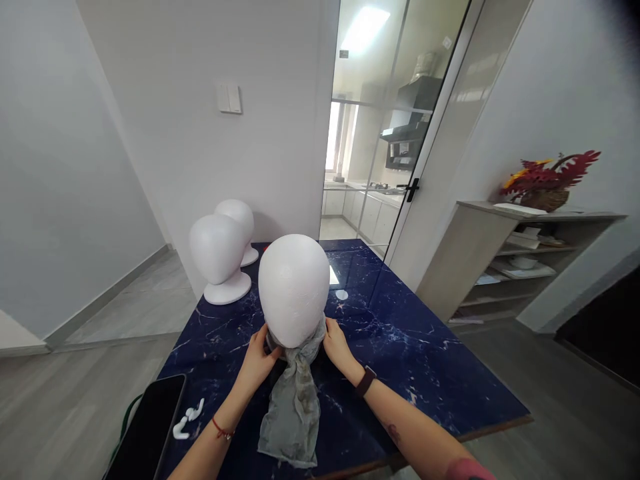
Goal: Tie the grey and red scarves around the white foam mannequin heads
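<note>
A white foam mannequin head stands on the dark blue marbled table, right in front of me. A grey-green scarf is wrapped around its neck and hangs down toward the table's near edge. My left hand grips the scarf at the left side of the neck. On the right side of the neck, my right hand holds the scarf too; a dark watch sits on that wrist. The head's base is hidden by scarf and hands.
Two more white foam heads stand at the table's far left corner. A black phone and a small white object lie near left. A shelf unit with red flowers stands right; a glass door is behind.
</note>
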Demonstrator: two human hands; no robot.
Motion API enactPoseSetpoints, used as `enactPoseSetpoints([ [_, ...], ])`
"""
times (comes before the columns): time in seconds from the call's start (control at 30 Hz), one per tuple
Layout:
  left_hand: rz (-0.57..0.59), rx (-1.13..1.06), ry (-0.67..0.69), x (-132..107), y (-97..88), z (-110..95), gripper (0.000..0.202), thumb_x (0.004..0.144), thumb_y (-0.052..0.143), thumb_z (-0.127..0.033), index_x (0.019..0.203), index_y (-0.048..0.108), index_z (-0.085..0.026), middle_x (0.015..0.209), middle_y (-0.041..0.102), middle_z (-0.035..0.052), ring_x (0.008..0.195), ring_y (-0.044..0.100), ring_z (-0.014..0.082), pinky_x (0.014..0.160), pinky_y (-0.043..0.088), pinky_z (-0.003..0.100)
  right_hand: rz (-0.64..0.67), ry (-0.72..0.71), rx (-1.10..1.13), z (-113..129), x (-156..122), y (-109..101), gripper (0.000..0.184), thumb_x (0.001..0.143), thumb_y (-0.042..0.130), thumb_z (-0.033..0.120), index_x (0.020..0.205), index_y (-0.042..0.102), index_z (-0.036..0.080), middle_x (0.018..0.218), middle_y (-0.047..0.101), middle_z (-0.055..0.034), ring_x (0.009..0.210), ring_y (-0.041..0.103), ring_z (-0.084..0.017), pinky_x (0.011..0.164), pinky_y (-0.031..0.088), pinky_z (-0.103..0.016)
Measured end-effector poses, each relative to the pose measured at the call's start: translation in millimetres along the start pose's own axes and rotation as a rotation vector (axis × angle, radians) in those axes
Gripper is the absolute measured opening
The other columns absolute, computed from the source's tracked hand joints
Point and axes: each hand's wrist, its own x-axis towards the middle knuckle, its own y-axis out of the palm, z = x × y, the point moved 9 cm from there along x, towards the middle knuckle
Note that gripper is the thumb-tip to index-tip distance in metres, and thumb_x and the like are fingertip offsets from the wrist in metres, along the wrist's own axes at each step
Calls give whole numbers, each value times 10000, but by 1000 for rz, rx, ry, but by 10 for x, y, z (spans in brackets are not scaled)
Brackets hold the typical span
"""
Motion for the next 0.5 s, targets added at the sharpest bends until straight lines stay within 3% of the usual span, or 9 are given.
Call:
enactPoseSetpoints([
  [0.13,34,74,51,27,177,-214,520,625,672,-253,1135,608,-170,1099,557,115,1106,490,285,928,444,432,76,273,562,-141,-45,17,438,878,382,492,1223,422,225,1015,666,-64,842,635,-209,678,503,-342],
  [0.2,52,65,84,72,323,-361,555,634,681,-253,1173,587,-165,1126,541,126,1130,474,287,945,435,434,61,352,756,-191,-33,-48,495,830,438,544,1233,396,259,1030,664,-47,816,636,-202,627,509,-327],
  [0.33,135,-118,118,188,697,-549,681,739,647,-319,1367,396,-231,1343,450,131,1218,446,262,961,435,403,-96,366,845,-457,208,-434,512,746,551,550,1157,460,258,972,672,-34,781,623,-185,617,509,-301],
  [0.4,132,-132,131,229,832,-520,668,804,586,-356,1408,320,-251,1427,381,121,1262,419,250,988,417,404,-192,356,852,-672,421,-687,485,710,590,536,1082,510,236,910,675,-38,742,617,-182,610,504,-299],
  [0.5,112,-8,189,235,968,-362,575,855,509,-372,1389,347,-234,1442,369,113,1298,388,241,1053,353,437,-308,317,851,-965,821,-1070,433,655,640,492,970,557,206,835,671,-44,717,611,-183,624,500,-309],
])
